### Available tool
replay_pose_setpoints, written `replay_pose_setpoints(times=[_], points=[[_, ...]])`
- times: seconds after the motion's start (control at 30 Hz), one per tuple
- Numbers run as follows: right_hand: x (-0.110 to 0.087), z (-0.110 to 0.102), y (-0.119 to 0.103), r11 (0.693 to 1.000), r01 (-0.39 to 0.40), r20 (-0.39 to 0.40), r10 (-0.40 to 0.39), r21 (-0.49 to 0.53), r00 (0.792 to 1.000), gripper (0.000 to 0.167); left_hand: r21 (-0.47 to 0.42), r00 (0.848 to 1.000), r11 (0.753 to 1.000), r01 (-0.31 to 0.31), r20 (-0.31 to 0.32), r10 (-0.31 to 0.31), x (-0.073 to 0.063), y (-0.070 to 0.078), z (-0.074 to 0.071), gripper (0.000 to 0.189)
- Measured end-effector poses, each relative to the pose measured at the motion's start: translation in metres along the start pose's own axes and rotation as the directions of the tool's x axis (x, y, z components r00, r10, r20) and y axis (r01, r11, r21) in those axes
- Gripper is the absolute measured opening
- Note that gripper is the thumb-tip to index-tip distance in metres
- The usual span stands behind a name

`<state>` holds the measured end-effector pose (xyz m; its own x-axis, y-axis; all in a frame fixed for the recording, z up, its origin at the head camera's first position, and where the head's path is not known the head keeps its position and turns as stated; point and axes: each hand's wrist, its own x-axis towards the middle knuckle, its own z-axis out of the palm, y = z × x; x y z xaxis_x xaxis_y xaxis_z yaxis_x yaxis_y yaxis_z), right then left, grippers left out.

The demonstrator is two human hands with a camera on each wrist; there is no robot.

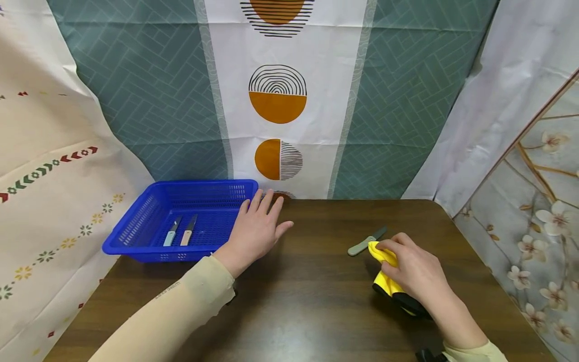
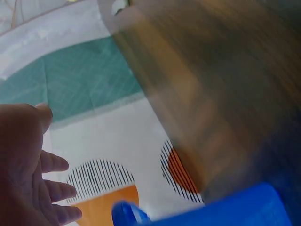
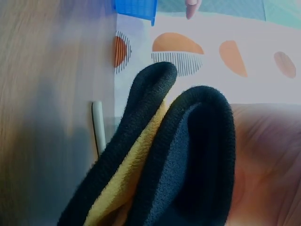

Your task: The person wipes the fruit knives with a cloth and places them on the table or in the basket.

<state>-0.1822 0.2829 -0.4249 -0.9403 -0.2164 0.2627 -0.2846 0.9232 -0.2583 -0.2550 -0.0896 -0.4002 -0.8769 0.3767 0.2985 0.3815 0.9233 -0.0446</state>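
Note:
My right hand point(image 1: 416, 269) pinches a folded yellow cloth with a black edge point(image 1: 388, 271) over the right side of the table. In the right wrist view the folds of the cloth point(image 3: 178, 155) hide most of that hand's fingers. Just beyond the cloth lies a small knife with a pale green handle point(image 1: 359, 247), its dark blade pointing away to the right. My left hand point(image 1: 255, 229), fingers straight and spread, holds nothing beside the right end of a blue plastic basket point(image 1: 131, 250). Inside the basket lie a light-blue-handled knife point(image 1: 169, 238) and a pinkish-handled knife point(image 1: 186, 238).
The brown wooden table point(image 1: 312, 311) ends at a patterned cloth backdrop point(image 1: 289, 136) along its far edge. Printed fabric point(image 1: 50, 211) hangs on the left, and a flowered sheet point(image 1: 534, 241) hangs on the right.

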Motion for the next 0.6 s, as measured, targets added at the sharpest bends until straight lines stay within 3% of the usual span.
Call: replay_pose_setpoints(times=[0.37, 0.6], points=[[-0.008, -0.006, 0.02, 0.998, -0.069, 0.021, 0.069, 0.013, 0.997, 0.037, -0.04, 0.994, 0.995, -0.096, 0.05, 0.098, 0.015, 0.045, 0.015, 0.074], [-0.011, -0.007, 0.03, 0.994, -0.103, 0.027, 0.102, 0.041, 0.994, 0.037, -0.002, 0.988, 0.994, -0.109, 0.106, 0.109, 0.024, 0.072, 0.024, 0.074]])
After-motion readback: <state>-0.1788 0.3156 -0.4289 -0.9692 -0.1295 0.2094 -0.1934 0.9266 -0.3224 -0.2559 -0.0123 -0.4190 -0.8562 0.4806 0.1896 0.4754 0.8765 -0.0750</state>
